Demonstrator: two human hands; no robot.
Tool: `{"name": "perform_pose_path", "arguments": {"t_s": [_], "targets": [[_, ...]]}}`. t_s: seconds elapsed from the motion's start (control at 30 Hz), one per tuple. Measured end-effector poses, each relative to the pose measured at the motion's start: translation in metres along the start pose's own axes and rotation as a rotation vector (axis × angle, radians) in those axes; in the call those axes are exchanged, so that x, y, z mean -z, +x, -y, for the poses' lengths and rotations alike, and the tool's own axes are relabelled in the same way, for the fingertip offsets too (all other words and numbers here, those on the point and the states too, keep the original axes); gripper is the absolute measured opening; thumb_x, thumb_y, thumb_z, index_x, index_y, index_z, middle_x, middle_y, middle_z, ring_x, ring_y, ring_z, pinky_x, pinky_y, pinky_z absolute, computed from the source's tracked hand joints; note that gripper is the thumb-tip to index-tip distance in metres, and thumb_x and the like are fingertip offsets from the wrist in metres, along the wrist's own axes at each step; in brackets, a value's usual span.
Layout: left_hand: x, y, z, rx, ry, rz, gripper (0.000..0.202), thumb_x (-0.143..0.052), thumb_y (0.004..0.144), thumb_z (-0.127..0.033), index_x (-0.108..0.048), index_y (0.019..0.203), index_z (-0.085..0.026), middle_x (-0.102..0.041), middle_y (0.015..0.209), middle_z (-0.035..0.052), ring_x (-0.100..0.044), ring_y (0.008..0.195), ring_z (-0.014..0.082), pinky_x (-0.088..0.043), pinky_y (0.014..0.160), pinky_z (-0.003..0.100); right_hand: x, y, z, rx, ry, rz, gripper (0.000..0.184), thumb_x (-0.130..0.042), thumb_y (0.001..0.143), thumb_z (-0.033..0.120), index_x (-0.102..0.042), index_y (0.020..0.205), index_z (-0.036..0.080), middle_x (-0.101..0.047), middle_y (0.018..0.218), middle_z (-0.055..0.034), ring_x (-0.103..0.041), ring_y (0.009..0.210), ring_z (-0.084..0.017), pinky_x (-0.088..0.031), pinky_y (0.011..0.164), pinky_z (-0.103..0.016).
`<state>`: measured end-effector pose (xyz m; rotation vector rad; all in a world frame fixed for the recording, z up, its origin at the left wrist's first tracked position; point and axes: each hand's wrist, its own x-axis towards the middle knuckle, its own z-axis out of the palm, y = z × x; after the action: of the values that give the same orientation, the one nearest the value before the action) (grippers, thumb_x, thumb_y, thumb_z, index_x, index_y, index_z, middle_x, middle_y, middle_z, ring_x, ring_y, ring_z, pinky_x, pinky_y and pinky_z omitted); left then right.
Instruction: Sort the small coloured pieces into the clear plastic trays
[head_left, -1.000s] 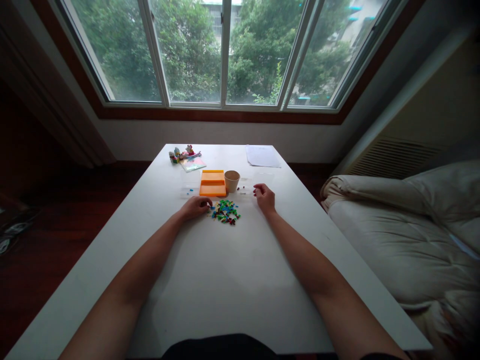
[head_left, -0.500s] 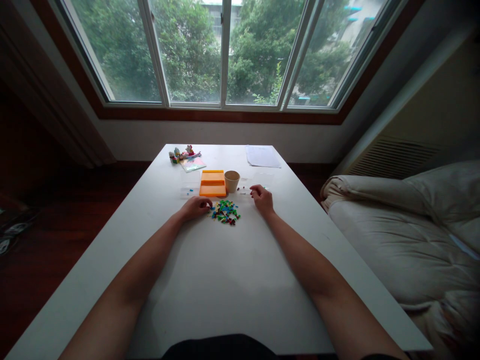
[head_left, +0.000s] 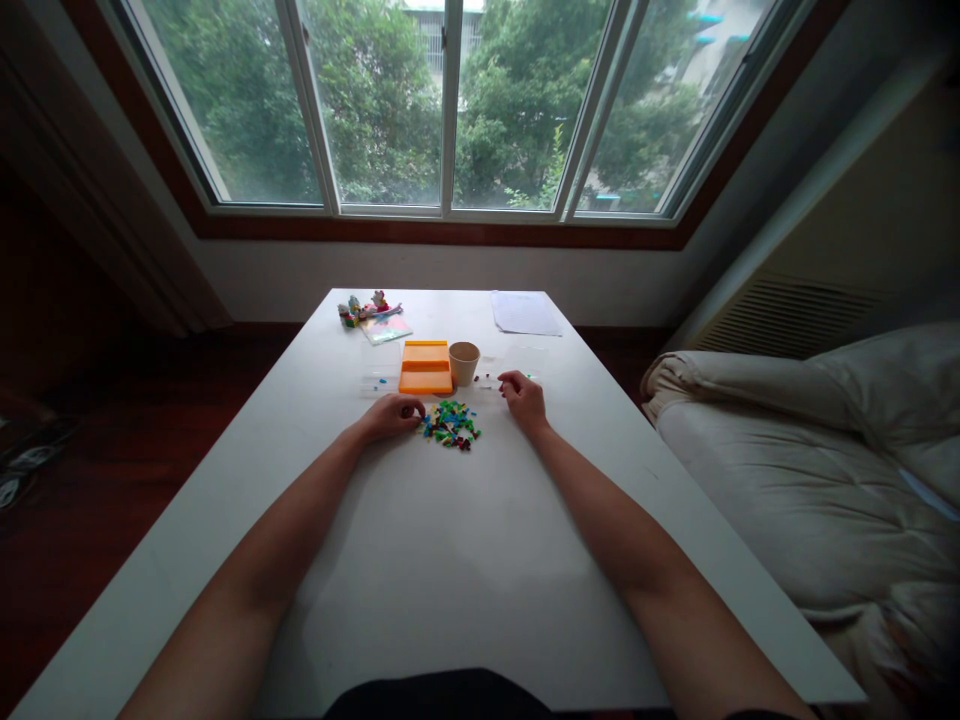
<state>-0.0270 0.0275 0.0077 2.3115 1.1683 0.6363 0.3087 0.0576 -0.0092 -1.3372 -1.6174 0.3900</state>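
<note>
A loose pile of small colourful pieces (head_left: 451, 424), in green, blue, yellow and dark red, lies on the white table (head_left: 457, 560). My left hand (head_left: 393, 416) rests at the pile's left edge with thumb and fingertips pinched together. What is between them is too small to make out. To the right of the pile, my right hand (head_left: 524, 399) is held with its fingers curled closed, beside a clear tray with a few dark bits. Its fingertips hide whatever they hold. Behind the pile stand an orange open case (head_left: 425, 380) and a tan paper cup (head_left: 464, 364).
A clear tray (head_left: 380, 384) with blue bits sits left of the case. Small toy figures (head_left: 352, 311) and a shiny card (head_left: 387, 329) lie at the back left, paper sheets (head_left: 525, 313) at the back right. A padded sofa (head_left: 757, 480) stands right of the table.
My left fingertips have shifted very slightly at the pile's edge. My right hand stays almost where it was.
</note>
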Motion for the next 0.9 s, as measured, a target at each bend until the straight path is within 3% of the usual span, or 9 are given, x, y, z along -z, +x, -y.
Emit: {"name": "perform_pose_path", "arguments": {"t_s": [0.53,0.63,0.8,0.9], "targets": [[-0.007,0.004,0.008,-0.013,-0.036,-0.040,0.018,-0.061,0.081,-0.031,-0.073,0.087,-0.018,-0.057,0.066,-0.0026,-0.047,0.060,0.0101,-0.034,0.059,0.022,-0.003,0.001,-0.008,0.032,0.037,0.003,0.025,-0.049,0.086,0.029,-0.071,0.097,0.022,-0.069,0.076,-0.0021,-0.064,0.068,-0.018,-0.052,0.070,-0.030],[-0.005,0.004,0.009,0.045,-0.070,-0.226,0.021,-0.060,0.084,-0.035,-0.072,0.088,-0.018,-0.055,0.063,-0.0032,-0.045,0.058,0.0098,-0.034,0.057,0.022,-0.002,0.000,-0.008,0.030,0.039,0.009,0.024,-0.050,0.086,0.029,-0.071,0.096,0.022,-0.070,0.076,-0.0020,-0.064,0.068,-0.018,-0.052,0.070,-0.030],[0.009,0.001,0.017,0.277,-0.040,-0.706,0.025,-0.059,0.085,-0.039,-0.071,0.094,-0.019,-0.051,0.061,-0.0044,-0.045,0.057,0.0105,-0.036,0.059,0.022,-0.002,0.000,-0.007,0.029,0.037,0.005,0.025,-0.049,0.086,0.029,-0.071,0.096,0.021,-0.070,0.075,-0.0020,-0.063,0.067,-0.018,-0.052,0.069,-0.029],[0.017,-0.001,0.028,0.419,-0.053,-0.844,0.026,-0.058,0.085,-0.040,-0.071,0.096,-0.020,-0.051,0.061,-0.0042,-0.047,0.058,0.0115,-0.037,0.059,0.022,-0.001,-0.001,-0.007,0.035,0.036,0.007,0.025,-0.049,0.086,0.028,-0.071,0.096,0.021,-0.069,0.075,-0.0017,-0.063,0.067,-0.017,-0.051,0.069,-0.029]]}}
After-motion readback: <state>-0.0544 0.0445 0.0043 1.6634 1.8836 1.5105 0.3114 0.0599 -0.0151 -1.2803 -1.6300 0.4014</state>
